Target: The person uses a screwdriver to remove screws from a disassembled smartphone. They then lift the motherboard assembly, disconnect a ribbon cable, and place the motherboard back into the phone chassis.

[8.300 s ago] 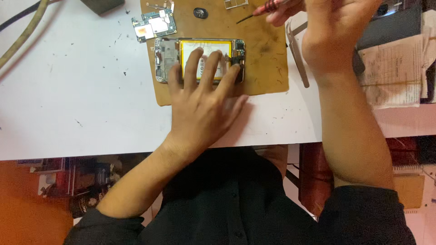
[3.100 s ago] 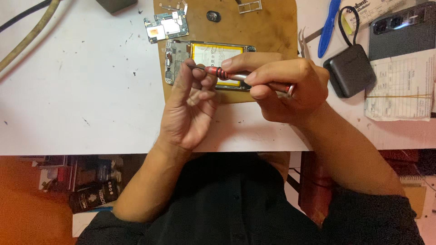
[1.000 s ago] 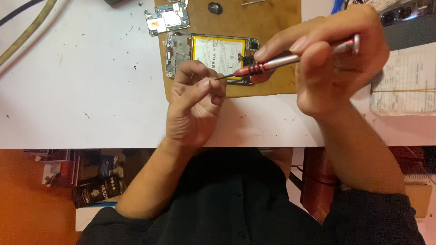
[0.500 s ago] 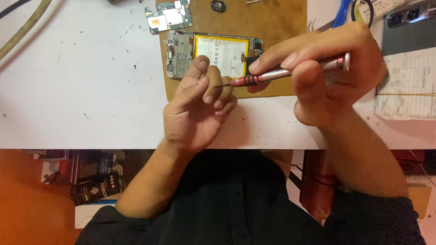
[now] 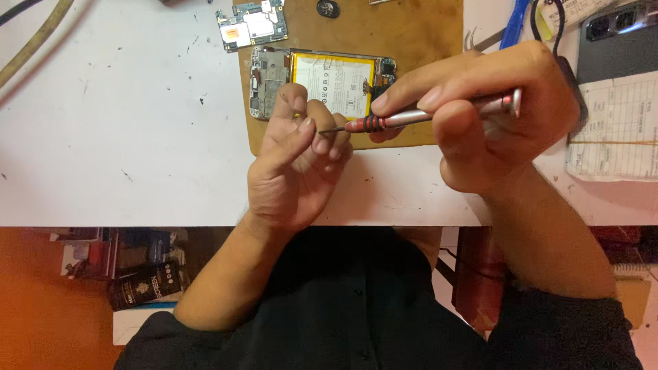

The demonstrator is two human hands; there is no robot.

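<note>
Gripping a red-handled screwdriver point(image 5: 411, 118), the right hand point(image 5: 493, 116) has lifted its tip from the opened phone point(image 5: 322, 79) to the left hand's point(image 5: 295, 164) pinched fingertips, just below the phone.

Phone repair workshop: opened phone point(image 5: 322, 82), loose circuit board point(image 5: 252, 25), screwdriver point(image 5: 425, 116).

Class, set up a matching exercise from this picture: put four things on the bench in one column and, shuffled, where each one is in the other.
1. screwdriver
2. opened phone
3. circuit board
4. cable

a. top left corner of the table
b. in the right hand
c. on the brown mat, beyond the left hand
d. at the mat's top left edge

Pairs: 1-b, 2-c, 3-d, 4-a
</note>
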